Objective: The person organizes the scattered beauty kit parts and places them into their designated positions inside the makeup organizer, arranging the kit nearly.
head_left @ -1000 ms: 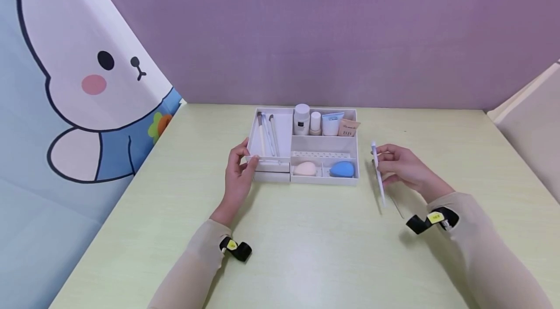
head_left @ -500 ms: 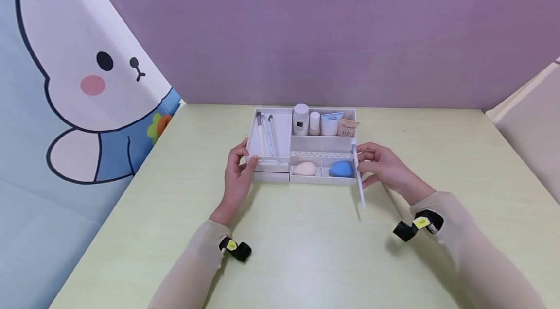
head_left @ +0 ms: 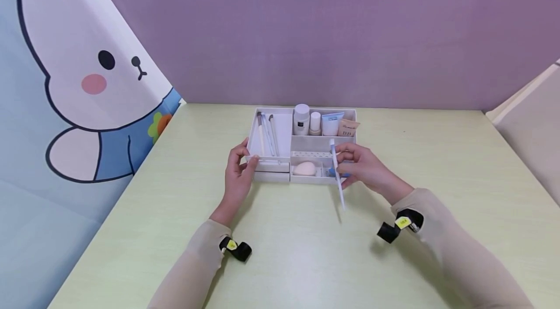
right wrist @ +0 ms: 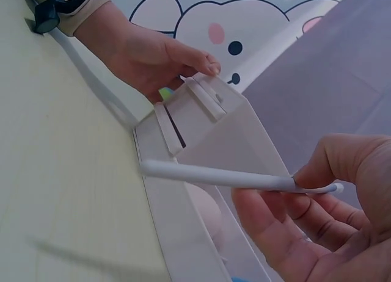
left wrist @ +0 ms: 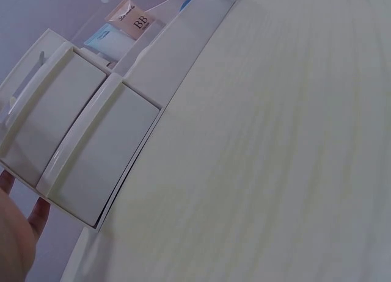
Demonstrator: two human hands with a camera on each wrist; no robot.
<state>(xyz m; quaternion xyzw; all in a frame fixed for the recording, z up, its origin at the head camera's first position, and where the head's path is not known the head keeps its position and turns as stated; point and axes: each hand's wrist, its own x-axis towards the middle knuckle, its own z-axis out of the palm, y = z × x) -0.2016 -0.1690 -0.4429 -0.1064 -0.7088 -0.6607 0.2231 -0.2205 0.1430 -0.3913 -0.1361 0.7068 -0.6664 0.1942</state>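
Note:
A white makeup organizer (head_left: pixel 317 143) with two small front drawers (left wrist: pixel 101 144) sits on the table. My left hand (head_left: pixel 238 178) grips its left front corner, thumb on the tray's front edge and fingers round the side. My right hand (head_left: pixel 367 170) pinches a slim white makeup brush (right wrist: pixel 220 177) between thumb and fingers, its pale blue section and white tip pointing away from me. In the head view the brush crosses the right front compartment, over a blue makeup sponge (head_left: pixel 332 172) that is partly hidden. Beside that sponge lies a pink one (head_left: pixel 305 168). Several brushes (head_left: pixel 268 135) lie in the left tray.
In the organizer's back row stand a white bottle (head_left: pixel 301 120), a smaller white-capped bottle (head_left: pixel 315 124), a light blue tube (head_left: pixel 332 125) and a beige BB tube (head_left: pixel 348 128). The pale wooden table (head_left: pixel 280 250) ends at a purple backdrop (head_left: pixel 306 32).
My right hand has carried the brush leftward, from beside the organizer to over its right front part. The left hand and the organizer have stayed in place.

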